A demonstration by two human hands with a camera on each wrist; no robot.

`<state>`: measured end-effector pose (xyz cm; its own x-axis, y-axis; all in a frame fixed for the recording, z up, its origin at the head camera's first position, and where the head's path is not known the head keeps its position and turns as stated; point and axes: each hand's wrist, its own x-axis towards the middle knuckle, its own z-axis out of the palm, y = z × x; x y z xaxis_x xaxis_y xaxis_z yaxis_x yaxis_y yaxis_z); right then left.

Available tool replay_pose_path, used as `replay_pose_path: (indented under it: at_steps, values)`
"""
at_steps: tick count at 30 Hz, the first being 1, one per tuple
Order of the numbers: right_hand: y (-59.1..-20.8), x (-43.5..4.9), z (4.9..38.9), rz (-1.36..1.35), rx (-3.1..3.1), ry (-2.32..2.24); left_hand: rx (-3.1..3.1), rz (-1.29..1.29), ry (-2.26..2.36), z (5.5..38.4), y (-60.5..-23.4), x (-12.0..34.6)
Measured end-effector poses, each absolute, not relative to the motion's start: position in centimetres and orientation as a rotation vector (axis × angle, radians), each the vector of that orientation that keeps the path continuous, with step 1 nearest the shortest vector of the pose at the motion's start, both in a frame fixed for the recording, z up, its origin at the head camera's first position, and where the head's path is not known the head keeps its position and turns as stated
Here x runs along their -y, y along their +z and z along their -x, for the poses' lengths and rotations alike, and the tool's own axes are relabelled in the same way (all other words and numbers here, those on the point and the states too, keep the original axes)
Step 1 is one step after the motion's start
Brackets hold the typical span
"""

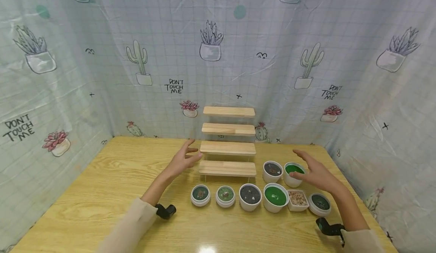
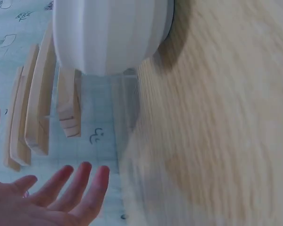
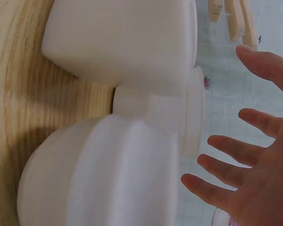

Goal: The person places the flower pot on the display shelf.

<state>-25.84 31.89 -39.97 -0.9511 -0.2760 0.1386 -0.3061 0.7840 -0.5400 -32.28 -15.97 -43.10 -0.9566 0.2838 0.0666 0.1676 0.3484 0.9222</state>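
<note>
A tiered wooden rack (image 1: 228, 148) with several pale slats stands at the back of the table. Just left of its lower steps is my left hand (image 1: 184, 160), fingers spread and holding nothing; the left wrist view shows the same loose fingers (image 2: 100, 188). My right hand (image 1: 316, 171) hovers at a white pot with bright green filling (image 1: 293, 168), its thumb overlapping that pot in the head view. Seen from the right wrist, the fingers (image 3: 212, 190) are apart and nothing lies between them. Beside the green pot stands a white pot with dark filling (image 1: 272, 169).
In front of the rack runs a row: a dark green shallow pot (image 1: 200, 194), a lighter green one (image 1: 225, 195), a dark-filled pot (image 1: 250, 196), a green-filled pot (image 1: 276, 197), a square pot of tan pebbles (image 1: 298, 200) and a dark green pot (image 1: 319, 204). A printed curtain (image 1: 218, 75) hangs behind.
</note>
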Motion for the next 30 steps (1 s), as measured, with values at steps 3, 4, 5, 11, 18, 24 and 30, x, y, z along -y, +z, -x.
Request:
replay_pose_path:
  at_steps: [3,4,5,11,18,24,30]
  values:
    - [-40.5,-32.1,25.9,-0.49,2.934,0.926,-2.394,-0.39,1.736,32.3,-43.9,15.7]
    - [-40.7,-32.2,26.0,-0.494,2.935,0.945,-2.367,-0.384,1.748,32.4,-44.2,15.6]
    - [-40.8,-32.2,26.0,-0.498,2.939,0.964,-2.343,-0.376,1.76,32.3,-44.4,15.6]
    - [-41.5,-32.4,26.4,-0.509,2.944,1.089,-2.205,-0.271,1.833,32.0,-45.6,15.5]
    - [-42.2,-32.6,26.9,-0.497,2.955,1.111,-2.09,-0.302,1.846,31.8,-46.2,15.8]
    - [-42.6,-32.7,26.9,-0.508,2.946,1.106,-1.989,-0.364,1.889,31.7,-46.9,16.0]
    - [-43.1,-32.7,27.1,-0.497,2.951,1.075,-1.913,-0.409,1.94,31.8,-47.9,16.1]
